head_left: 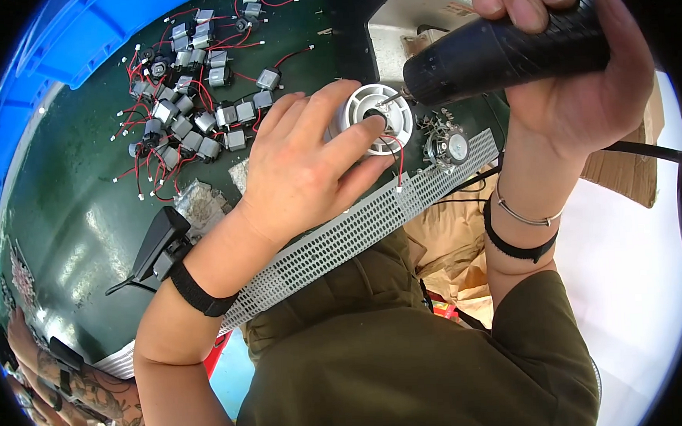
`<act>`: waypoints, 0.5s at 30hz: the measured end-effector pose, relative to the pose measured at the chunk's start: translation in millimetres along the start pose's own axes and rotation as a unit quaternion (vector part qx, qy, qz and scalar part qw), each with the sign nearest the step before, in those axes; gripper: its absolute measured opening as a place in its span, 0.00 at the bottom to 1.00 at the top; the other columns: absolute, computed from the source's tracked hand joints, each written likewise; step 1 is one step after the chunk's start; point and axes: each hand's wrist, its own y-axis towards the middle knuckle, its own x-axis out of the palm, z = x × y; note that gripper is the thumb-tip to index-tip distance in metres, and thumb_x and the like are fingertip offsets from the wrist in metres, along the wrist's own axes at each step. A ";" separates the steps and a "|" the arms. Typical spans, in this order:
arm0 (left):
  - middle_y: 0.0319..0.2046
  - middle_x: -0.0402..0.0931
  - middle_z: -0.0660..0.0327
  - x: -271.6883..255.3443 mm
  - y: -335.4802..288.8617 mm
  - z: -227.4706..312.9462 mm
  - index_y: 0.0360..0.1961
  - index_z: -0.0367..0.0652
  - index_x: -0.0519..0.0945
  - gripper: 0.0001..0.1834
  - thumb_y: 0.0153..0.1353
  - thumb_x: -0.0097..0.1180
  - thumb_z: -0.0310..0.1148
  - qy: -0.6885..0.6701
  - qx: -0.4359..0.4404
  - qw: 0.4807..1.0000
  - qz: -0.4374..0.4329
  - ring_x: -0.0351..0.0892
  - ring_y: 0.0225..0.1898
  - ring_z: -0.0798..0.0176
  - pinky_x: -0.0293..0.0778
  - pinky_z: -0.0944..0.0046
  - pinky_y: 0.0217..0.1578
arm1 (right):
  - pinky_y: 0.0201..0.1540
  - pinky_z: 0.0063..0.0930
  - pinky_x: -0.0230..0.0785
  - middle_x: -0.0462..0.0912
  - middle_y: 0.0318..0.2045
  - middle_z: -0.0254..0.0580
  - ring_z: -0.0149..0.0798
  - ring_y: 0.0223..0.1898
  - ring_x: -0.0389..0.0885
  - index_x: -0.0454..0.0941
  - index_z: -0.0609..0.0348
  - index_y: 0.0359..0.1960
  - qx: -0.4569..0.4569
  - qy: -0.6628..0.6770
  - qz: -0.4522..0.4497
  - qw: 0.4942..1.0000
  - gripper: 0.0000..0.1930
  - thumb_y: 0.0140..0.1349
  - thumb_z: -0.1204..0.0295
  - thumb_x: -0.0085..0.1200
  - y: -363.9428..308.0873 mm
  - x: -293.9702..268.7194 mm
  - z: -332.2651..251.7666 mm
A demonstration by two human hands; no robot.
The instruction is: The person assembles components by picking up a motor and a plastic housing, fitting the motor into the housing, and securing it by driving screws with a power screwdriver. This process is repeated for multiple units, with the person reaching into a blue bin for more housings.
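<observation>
A round white plastic housing (400, 125) with spokes lies under my left hand (300, 165), whose fingers wrap over its near side. My left index finger presses at its hub, beside a small dark part. Red and black wires (401, 163) hang out of the housing toward the table edge. In my right hand (556, 55) is a black electric screwdriver (495, 62), held almost level. Its thin bit (391, 98) points left and reaches into the housing. Whether a screw sits under the tip I cannot make out. Close to the housing stands a round metal piece (447, 147) with small screws clinging to it.
Several small silver motors (189, 105) with red and black wires lie heaped on the green tabletop (87, 218). Blue bins (69, 34) line the far left. A perforated white strip (335, 248) runs along the near edge. At the lower left, another person's tattooed arm (96, 388) shows.
</observation>
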 end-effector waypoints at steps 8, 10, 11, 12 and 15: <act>0.46 0.74 0.52 1.5 1.4 -2.1 0.37 0.44 0.79 0.21 0.37 0.68 0.33 -0.009 0.004 1.000 0.006 0.76 0.37 0.52 0.72 0.58 0.37 | 0.25 0.28 0.72 0.74 0.21 0.36 0.32 0.17 0.74 0.58 0.71 0.50 0.062 0.054 0.021 0.996 0.23 0.60 0.66 0.47 -8.8 4.5 4.4; 0.46 0.74 0.52 -0.7 -0.1 -2.6 0.37 0.45 0.79 0.22 0.37 0.68 0.33 -0.004 -0.004 1.000 0.006 0.75 0.37 0.51 0.72 0.58 0.37 | 0.24 0.28 0.70 0.74 0.22 0.37 0.33 0.17 0.74 0.58 0.69 0.51 0.082 0.099 0.004 0.992 0.22 0.61 0.67 0.47 -9.0 10.9 7.8; 0.46 0.74 0.52 -1.4 0.2 -2.6 0.37 0.45 0.79 0.22 0.37 0.68 0.34 -0.007 -0.005 1.000 0.005 0.75 0.37 0.51 0.72 0.58 0.37 | 0.24 0.28 0.70 0.74 0.22 0.37 0.33 0.17 0.74 0.58 0.69 0.51 0.083 0.104 0.002 0.991 0.22 0.61 0.67 0.47 -8.3 13.9 10.5; 0.46 0.74 0.52 -0.4 -0.2 -2.2 0.37 0.45 0.79 0.22 0.37 0.68 0.34 -0.013 -0.003 1.000 0.004 0.75 0.37 0.51 0.72 0.57 0.37 | 0.24 0.27 0.70 0.74 0.21 0.37 0.33 0.17 0.74 0.58 0.70 0.51 0.087 0.107 0.001 0.990 0.22 0.60 0.69 0.48 -9.8 15.6 12.2; 0.45 0.74 0.52 1.5 0.7 -1.4 0.38 0.44 0.79 0.22 0.37 0.68 0.34 -0.024 0.000 1.000 0.008 0.75 0.37 0.51 0.72 0.57 0.38 | 0.24 0.26 0.70 0.73 0.21 0.38 0.33 0.17 0.74 0.58 0.71 0.50 0.095 0.118 0.004 0.988 0.21 0.59 0.73 0.49 -13.4 18.0 15.0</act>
